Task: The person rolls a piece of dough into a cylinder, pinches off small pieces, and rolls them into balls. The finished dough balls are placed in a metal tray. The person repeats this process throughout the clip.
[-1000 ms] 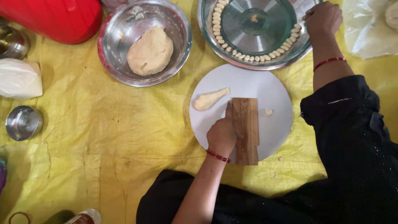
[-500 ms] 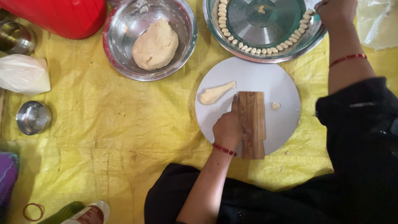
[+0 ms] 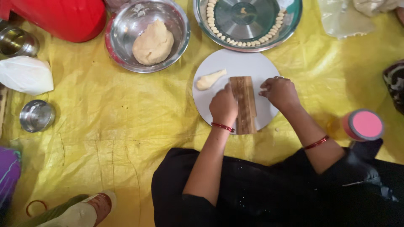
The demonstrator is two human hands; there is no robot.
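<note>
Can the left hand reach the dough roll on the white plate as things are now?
Probably yes. The left hand rests on the wooden board, and the dough roll lies just beyond it on the same white plate, with nothing between them.

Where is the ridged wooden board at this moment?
In the head view, the ridged wooden board lies on the white round plate, centre-right, under the left hand, with the right hand beside it and a dough piece to its left.

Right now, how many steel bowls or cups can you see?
4: a bowl with dough, a big dish ringed with small pieces, a small cup at left, another cup top left, partly cut off.
</note>
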